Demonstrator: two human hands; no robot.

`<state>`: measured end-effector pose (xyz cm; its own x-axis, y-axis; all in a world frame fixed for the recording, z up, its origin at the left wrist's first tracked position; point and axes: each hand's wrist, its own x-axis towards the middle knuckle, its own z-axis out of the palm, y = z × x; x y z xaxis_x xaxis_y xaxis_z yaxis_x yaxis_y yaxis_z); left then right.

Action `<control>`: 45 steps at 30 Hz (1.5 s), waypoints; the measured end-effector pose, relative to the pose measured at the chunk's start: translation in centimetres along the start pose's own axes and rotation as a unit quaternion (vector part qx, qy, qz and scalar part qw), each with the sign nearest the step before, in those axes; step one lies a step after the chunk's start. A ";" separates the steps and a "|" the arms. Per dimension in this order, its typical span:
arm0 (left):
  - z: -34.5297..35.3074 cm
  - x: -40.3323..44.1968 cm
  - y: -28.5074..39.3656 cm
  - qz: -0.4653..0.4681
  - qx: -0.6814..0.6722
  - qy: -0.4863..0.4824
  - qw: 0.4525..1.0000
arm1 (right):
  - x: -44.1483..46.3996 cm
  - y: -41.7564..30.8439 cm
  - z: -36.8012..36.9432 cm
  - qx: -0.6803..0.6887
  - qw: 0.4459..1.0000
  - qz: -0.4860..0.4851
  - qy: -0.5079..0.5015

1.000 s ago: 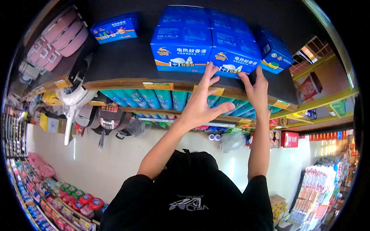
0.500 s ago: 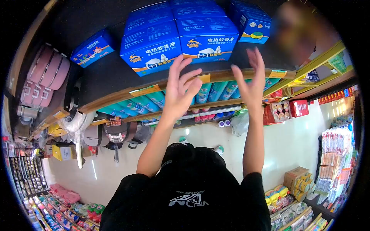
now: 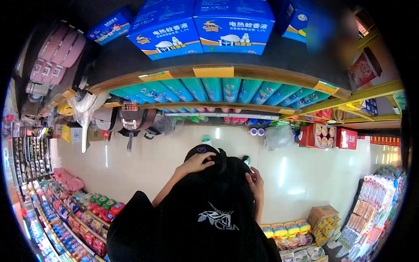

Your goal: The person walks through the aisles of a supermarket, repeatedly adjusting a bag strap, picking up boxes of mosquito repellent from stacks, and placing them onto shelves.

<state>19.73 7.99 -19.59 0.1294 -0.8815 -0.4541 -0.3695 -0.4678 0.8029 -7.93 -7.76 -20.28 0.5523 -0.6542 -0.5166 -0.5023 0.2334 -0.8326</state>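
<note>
Below the shelf (image 3: 266,71), my left hand (image 3: 196,163) and right hand (image 3: 256,182) rest partly curled at my black shirt (image 3: 183,227); I cannot tell whether either grip holds its soft, light cloth. On the shelf, blue boxes (image 3: 233,31) look stiff, best held by opposite sides.

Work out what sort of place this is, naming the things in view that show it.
Most likely a shop selling household goods: matching blue boxes stand side by side on a shelf, yellow tags sit along its front edge, and a row of teal cans shows below.
</note>
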 end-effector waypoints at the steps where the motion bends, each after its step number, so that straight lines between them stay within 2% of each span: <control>1: -0.4 0.2 1.4 0.002 -0.006 -0.006 1.000 | 0.4 -1.0 -0.5 -0.019 1.000 -0.003 -0.024; 5: 0.9 2.2 4.7 0.031 0.068 -0.051 0.996 | 1.9 -3.4 -1.9 -0.085 0.988 -0.049 -0.123; 8: 1.3 3.1 8.1 0.067 0.103 -0.057 0.991 | 1.4 -5.4 -3.3 -0.038 0.985 -0.092 -0.141; 11: 2.9 5.0 9.7 0.124 0.117 -0.080 0.982 | 0.2 -5.2 -4.9 -0.069 0.979 -0.150 -0.122; 13: 4.3 6.6 10.8 0.154 0.126 -0.122 0.972 | -0.5 -4.1 -6.1 -0.109 0.978 -0.152 -0.094; 17: 8.3 9.6 11.7 0.131 0.140 -0.190 0.963 | -2.1 -1.1 -8.9 -0.165 0.967 -0.192 -0.012; 21: 11.7 13.4 14.8 0.131 0.134 -0.253 0.949 | -4.5 1.4 -12.4 -0.249 0.957 -0.142 0.051; 24: 16.0 16.4 18.1 0.140 0.176 -0.296 0.928 | -6.7 4.5 -14.3 -0.223 0.963 -0.103 0.113; 26: 19.6 17.9 19.0 0.202 0.155 -0.321 0.912 | -8.9 5.8 -14.9 -0.268 0.954 -0.013 0.135; 28: 21.5 17.8 22.3 0.203 0.142 -0.382 0.890 | -11.1 5.6 -15.5 -0.270 0.951 0.087 0.122; 30: 23.2 18.2 24.2 0.170 0.150 -0.450 0.864 | -12.1 8.9 -15.0 -0.195 0.963 0.081 0.169; 31: 24.1 18.5 24.1 0.187 0.137 -0.492 0.839 | -12.8 9.6 -14.7 -0.160 0.966 0.074 0.191; 33: 25.4 19.4 24.3 0.233 0.142 -0.556 0.785 | -13.3 10.6 -14.1 -0.116 0.945 0.093 0.292; 35: 25.6 18.8 26.6 0.274 0.244 -0.556 0.746 | -13.6 11.1 -13.6 -0.085 0.919 0.124 0.364; 37: 27.1 19.3 26.6 0.279 0.228 -0.581 0.730 | -14.1 10.0 -13.5 -0.062 0.877 0.118 0.461; 40: 28.8 19.7 27.2 0.331 0.170 -0.563 0.738 | -13.4 10.7 -13.2 -0.092 0.805 0.082 0.581; 42: 29.8 20.0 28.6 0.296 0.139 -0.552 0.767 | -13.0 10.9 -13.6 -0.091 0.773 0.071 0.624; 43: 30.1 20.1 29.5 0.268 0.125 -0.547 0.783 | -12.7 11.0 -14.0 -0.044 0.773 0.076 0.628; 45: 30.5 20.8 31.1 0.293 0.107 -0.530 0.788 | -12.6 10.6 -14.7 0.049 0.772 0.090 0.628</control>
<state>-17.13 -22.92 -15.83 -0.9214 -0.3402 -0.1877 -0.2409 0.1213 0.9629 -30.00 -7.55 -19.68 -0.6311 -0.7720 -0.0761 -0.4085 0.4142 -0.8134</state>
